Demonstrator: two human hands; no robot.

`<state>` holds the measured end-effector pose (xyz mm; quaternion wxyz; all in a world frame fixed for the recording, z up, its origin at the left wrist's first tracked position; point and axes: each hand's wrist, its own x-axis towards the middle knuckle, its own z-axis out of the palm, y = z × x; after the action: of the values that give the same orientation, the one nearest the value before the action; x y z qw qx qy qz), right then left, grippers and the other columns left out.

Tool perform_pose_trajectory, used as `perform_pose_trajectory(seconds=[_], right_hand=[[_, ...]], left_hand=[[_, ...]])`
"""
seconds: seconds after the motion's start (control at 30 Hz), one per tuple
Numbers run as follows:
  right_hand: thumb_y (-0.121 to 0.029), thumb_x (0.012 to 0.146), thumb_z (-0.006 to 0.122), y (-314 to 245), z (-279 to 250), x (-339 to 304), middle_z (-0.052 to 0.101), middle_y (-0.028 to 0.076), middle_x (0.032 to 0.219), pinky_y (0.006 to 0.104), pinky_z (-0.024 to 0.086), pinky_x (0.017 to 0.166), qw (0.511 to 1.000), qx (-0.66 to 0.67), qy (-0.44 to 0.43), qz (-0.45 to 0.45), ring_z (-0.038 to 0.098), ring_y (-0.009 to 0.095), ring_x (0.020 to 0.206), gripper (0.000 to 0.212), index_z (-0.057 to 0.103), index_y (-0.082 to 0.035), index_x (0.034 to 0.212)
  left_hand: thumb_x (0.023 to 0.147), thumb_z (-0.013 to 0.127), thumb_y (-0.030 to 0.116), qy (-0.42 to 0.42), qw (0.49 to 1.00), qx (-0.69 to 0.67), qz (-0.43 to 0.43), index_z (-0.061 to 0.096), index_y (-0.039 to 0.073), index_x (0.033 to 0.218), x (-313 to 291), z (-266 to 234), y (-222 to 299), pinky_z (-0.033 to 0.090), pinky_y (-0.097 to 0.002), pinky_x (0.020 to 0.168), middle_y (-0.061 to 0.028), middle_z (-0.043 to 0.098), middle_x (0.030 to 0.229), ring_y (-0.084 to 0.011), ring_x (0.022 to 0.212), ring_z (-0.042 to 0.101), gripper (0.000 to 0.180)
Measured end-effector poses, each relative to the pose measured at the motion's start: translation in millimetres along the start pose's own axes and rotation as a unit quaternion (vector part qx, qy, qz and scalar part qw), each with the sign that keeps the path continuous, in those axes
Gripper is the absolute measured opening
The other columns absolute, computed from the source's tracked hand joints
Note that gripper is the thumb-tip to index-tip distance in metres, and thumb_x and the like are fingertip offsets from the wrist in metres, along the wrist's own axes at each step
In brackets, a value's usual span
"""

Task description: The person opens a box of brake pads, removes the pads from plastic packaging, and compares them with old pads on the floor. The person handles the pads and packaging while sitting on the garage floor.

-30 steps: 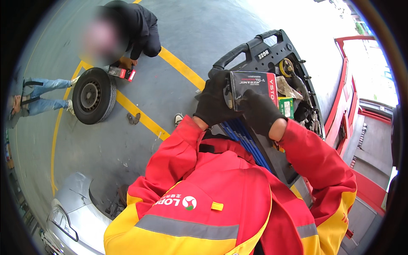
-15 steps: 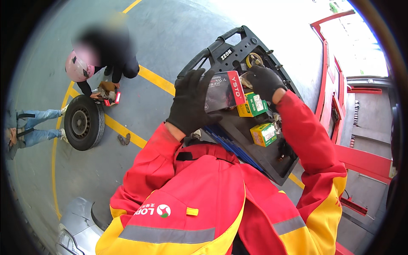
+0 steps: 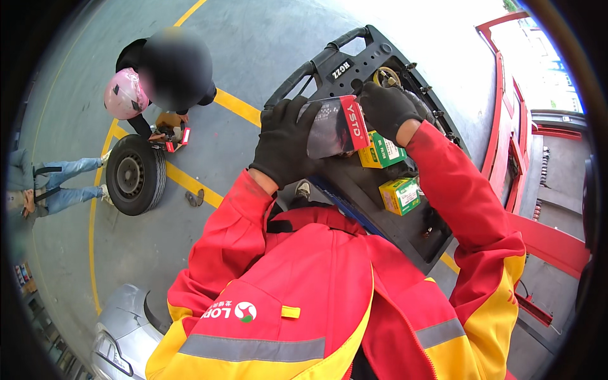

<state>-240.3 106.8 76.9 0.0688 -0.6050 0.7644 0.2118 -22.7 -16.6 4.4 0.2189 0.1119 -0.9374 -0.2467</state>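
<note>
Gloved hands: two. The fingers of my left hand (image 3: 285,145) grasp one dark grey and red box (image 3: 326,136) from its left side, holding it up over the near edge of one black cart (image 3: 361,190). The fingers of my right hand (image 3: 385,109) are bent at the box's red end; whether they grip it, I cannot tell. Yellow-and-green boxes: two, the upper box (image 3: 381,152) near the red end, the lower box (image 3: 400,195) nearer me on the cart. Further left, on the floor (image 3: 237,155): one wheel (image 3: 134,174); one crouched person (image 3: 180,73), one pink helmet (image 3: 123,96), hands at one open box (image 3: 180,139); one standing person (image 3: 73,176) in jeans. Lower left: one silver car (image 3: 121,316), partly visible.
</note>
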Motion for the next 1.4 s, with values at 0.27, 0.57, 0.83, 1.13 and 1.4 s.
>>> perform_pose_trajectory(seconds=[0.27,0.57,0.83,1.13,1.4], right_hand=[[-0.014,0.092,0.061,-11.5,38.4,-33.6,0.071,0.015,0.102,0.0406,0.058,0.081,0.997,0.03,-0.067,-0.008,0.07,0.031,0.099,0.017,0.072,-0.005,0.1],[-0.021,0.101,0.06,-23.0,65.7,-91.0,0.066,0.011,0.072,0.0372,0.052,0.06,0.924,0.369,0.013,0.102,0.066,0.026,0.062,0.02,0.067,-0.002,0.101],[-0.027,0.102,0.062,-14.9,41.4,-107.1,0.068,0.01,0.101,0.0321,0.056,0.069,0.587,0.776,0.124,0.194,0.067,0.019,0.082,0.03,0.066,0.0,0.114],[-0.028,0.101,0.063,-25.7,36.7,-53.0,0.066,0.012,0.109,0.0421,0.061,0.076,0.407,0.894,0.096,0.161,0.068,0.026,0.096,0.032,0.063,-0.001,0.118],[-0.021,0.101,0.063,-32.8,13.6,-65.2,0.066,0.01,0.108,0.0314,0.057,0.083,0.304,0.931,0.153,0.128,0.067,0.019,0.098,0.028,0.064,0.002,0.117]], left_hand=[[0.058,0.092,0.04,0.01,1.0,-0.014,0.006,0.052,0.012,0.143,2.5,-2.3,0.6,0.039,-0.0484,0.112,-0.0121,0.055,0.134,-0.0359,0.128,0.051,0.097],[0.057,0.09,0.035,-0.032,0.997,-0.047,0.045,0.055,0.012,0.14,11.9,-8.8,-3.1,0.042,-0.0484,0.111,-0.015,0.056,0.134,-0.038,0.13,0.05,0.092],[0.075,0.089,0.034,-0.045,0.989,-0.102,0.101,0.054,0.007,0.141,33.2,-23.2,-55.1,0.047,-0.0465,0.11,-0.0143,0.056,0.138,-0.0346,0.127,0.056,0.079],[0.084,0.086,0.037,-0.158,0.687,-0.568,-0.425,0.064,0.004,0.126,-0.1,-19.0,-51.7,0.058,-0.0321,0.071,-0.0049,0.07,0.104,-0.0151,0.089,0.07,0.058],[0.075,0.087,0.01,0.028,0.801,-0.553,-0.23,0.047,0.001,0.146,-10.5,-40.5,-17.2,0.055,-0.0377,0.095,-0.0131,0.059,0.134,-0.0236,0.115,0.064,0.082]])
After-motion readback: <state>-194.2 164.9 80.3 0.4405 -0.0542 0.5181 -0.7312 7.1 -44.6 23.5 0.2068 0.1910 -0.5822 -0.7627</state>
